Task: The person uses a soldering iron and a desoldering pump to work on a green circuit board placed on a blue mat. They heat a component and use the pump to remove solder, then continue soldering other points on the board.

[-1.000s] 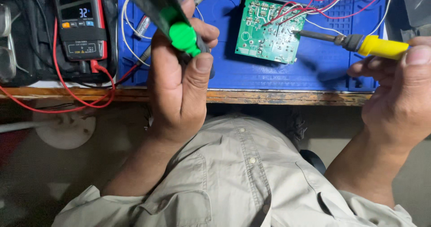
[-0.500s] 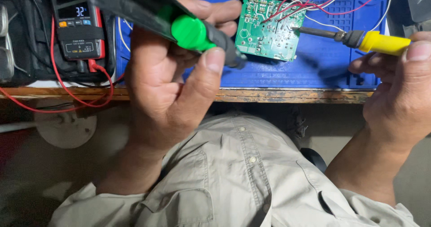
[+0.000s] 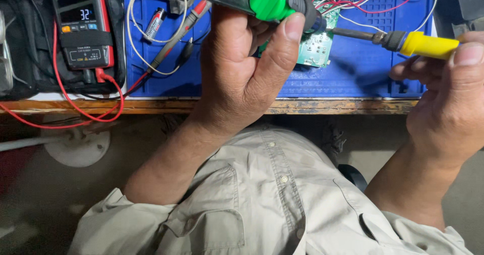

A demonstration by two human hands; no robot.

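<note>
While the left hand is wrapped around a dark, green-collared desoldering pump, with the thumb laid along the barrel near the tip, the right hand is closed on the yellow handle of a soldering iron. The iron's metal shaft runs leftward toward a green circuit board, and its tip disappears behind the pump's dark nose, so contact with the board cannot be confirmed. The board lies on a blue work mat, largely hidden behind the left hand; red and white wires trail from it toward the upper right. At the left of the bench a digital multimeter with a red casing rests on a black pouch, its red lead looping over the wooden bench edge. A red-tipped test probe lies diagonally on the mat, beside a small cylindrical battery and a loop of white wire. The person's beige buttoned shirt fills the lower part of the view.
</note>
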